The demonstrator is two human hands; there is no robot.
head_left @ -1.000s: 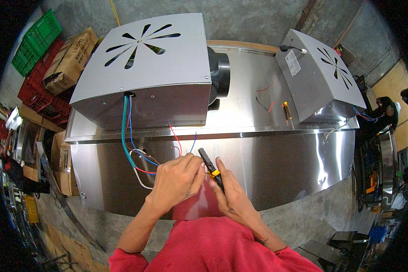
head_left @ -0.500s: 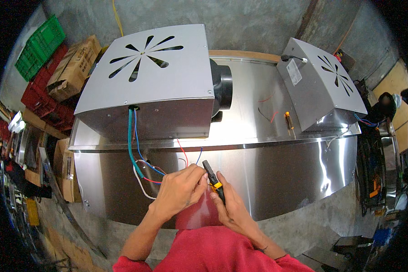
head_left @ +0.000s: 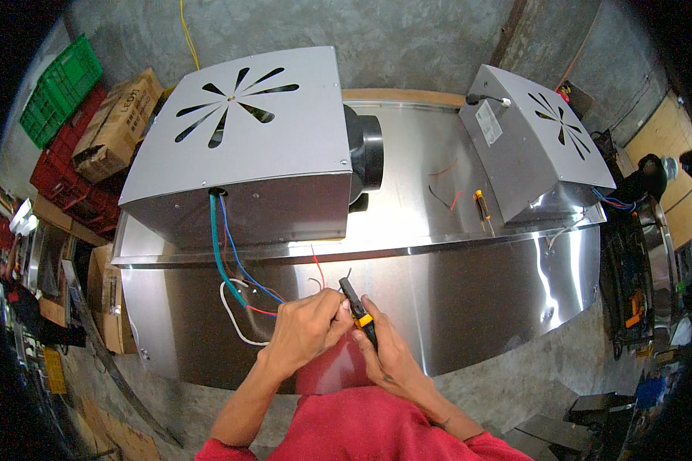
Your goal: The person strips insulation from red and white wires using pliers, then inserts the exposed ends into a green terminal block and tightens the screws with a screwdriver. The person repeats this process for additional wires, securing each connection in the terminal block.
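My left hand [head_left: 304, 329] is closed, its thumb and fingers pinching thin wires beside the pliers' jaws. My right hand [head_left: 392, 352] grips the pliers [head_left: 350, 295], which have dark jaws and black-and-yellow handles. The jaws point up and left, touching or very near the left fingertips. A teal sleeve [head_left: 217, 250] comes out of a hole in the large metal fan housing [head_left: 246, 207], with a blue wire [head_left: 242, 269] alongside; both lead toward my left hand. A red wire [head_left: 318, 265] sticks up behind the hand. A white cable [head_left: 231, 319] loops to its left. The fingers hide the pinched wire ends.
The housings stand on a shiny steel hood [head_left: 454, 307]. A second fan housing [head_left: 530, 146] is at the right, a black round duct outlet [head_left: 370, 154] between them. A screwdriver [head_left: 481, 206] and wire scraps [head_left: 454, 201] lie there. Crates [head_left: 61, 92] and a cardboard box [head_left: 119, 127] stand left.
The view has shifted slightly, so the housings appear lower and further left. Both hands stay together at the pliers. The blue wire end above the fingers now shows as a short dark tip by the jaws.
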